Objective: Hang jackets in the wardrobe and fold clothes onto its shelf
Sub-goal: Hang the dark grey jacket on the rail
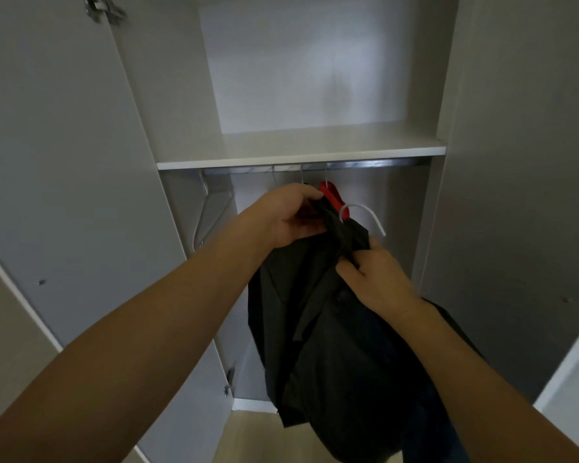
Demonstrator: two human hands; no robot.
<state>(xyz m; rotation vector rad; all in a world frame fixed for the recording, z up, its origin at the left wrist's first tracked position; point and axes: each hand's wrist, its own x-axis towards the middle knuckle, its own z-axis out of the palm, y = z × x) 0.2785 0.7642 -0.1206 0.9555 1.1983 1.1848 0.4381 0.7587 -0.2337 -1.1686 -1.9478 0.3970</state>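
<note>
The left hand (290,215) pinches the top of a black jacket (331,315), fingers curled round the cloth at the collar. The right hand (375,279) grips the same cloth just below and to the right, fingers closed on a bunched fold. A white hook (365,213) rises out of the jacket between the two hands, held in the air below the rail (315,168) and apart from it.

The jacket hangs down from the grip in front of the open wardrobe, dark, limp and creased, its lower part draped past the right forearm.

Just behind the left hand's fingers a red hanger (331,195) hangs from the rail, partly hidden by hand and cloth. Farther left on the rail hangs a bare white hanger (211,208). Two more thin hooks show on the rail between these; what they carry cannot be told.

Directly above the rail is one white shelf (301,152). Two doors stand open, one (64,162) left of the rail, one (522,162) right.
</note>
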